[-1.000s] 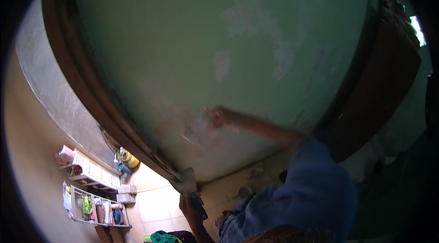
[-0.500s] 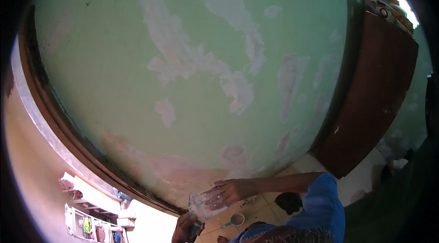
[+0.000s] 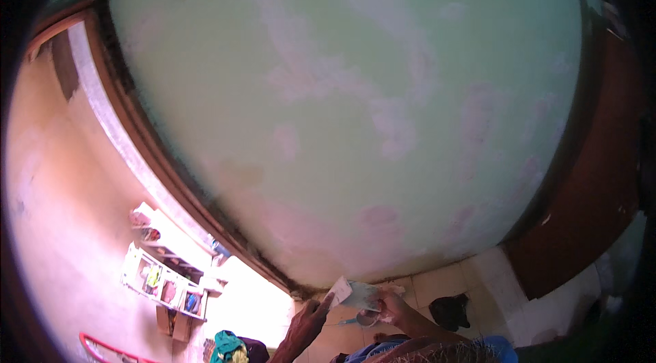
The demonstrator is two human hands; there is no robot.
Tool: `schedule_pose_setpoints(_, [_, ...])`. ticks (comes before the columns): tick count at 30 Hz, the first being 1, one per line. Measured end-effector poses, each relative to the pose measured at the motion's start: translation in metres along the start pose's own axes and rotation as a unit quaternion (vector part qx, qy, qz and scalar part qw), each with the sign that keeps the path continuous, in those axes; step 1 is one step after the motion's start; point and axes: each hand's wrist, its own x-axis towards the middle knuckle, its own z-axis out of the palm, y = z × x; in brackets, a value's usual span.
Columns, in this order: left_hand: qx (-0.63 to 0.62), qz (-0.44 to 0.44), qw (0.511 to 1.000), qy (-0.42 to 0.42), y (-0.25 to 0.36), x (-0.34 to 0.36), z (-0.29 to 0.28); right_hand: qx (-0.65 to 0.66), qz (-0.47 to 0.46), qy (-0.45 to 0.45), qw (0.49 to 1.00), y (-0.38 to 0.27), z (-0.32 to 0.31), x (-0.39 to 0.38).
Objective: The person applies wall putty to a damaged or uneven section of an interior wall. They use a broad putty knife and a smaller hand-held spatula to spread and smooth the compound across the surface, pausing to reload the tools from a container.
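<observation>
The left hand [image 3: 311, 316] is closed around a scraper [image 3: 340, 291], in front of the bottom edge of the green wall [image 3: 328, 178]. The scraper's pale, flat blade points up toward that wall, while its handle is mostly hidden in the grip. The right hand [image 3: 391, 306] is on the same lower stretch of the green wall, farther along to the right, with its fingers gripping a thin whitish sheet [image 3: 361, 295]. The sheet and the blade come together between the two hands; whether they touch or only overlap in view, I cannot tell. Neither seems to be pressed against the green wall.

Pale, irregular patches [image 3: 393, 132] spread over the green wall, from high up down to its lower part. A brown wooden frame [image 3: 156, 151] borders the green wall on the left, and a large brown panel [image 3: 581, 206] stands at its right side. The tiled floor [image 3: 486, 322] runs along the foot of the green wall. On it, just out from the green wall, are a small round pot [image 3: 367, 320] with a light blue handle, partly behind the sheet, and a dark, crumpled item [image 3: 449, 312] farther right. Beyond the frame, left of the green wall, stands a white rack [image 3: 130, 264] filled with colourful things; a teal cloth [image 3: 229, 346] lies nearer the person.
</observation>
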Motion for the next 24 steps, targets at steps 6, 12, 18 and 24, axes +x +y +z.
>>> schedule_pose_setpoints(6, [-0.145, -0.188, 0.960, -0.147, -0.053, -0.078, 0.037, -0.204, -0.146, -0.097, 0.963, -0.018, -0.009, 0.003])
schedule_pose_setpoints(12, [-0.614, -0.320, 0.714, -0.104, 0.000, -0.120, 0.035, -0.482, -0.210, -0.111, 0.843, -0.049, 0.002, -0.028])
schedule_pose_setpoints(18, [-0.525, -0.284, 0.794, -0.115, 0.012, -0.175, 0.042, -0.614, -0.019, 0.028, 0.789, 0.003, -0.045, -0.077])
schedule_pose_setpoints(24, [-0.237, -0.190, 0.951, -0.054, 0.077, -0.184, 0.103, 0.111, 0.270, 0.207, 0.934, 0.070, -0.041, -0.175])
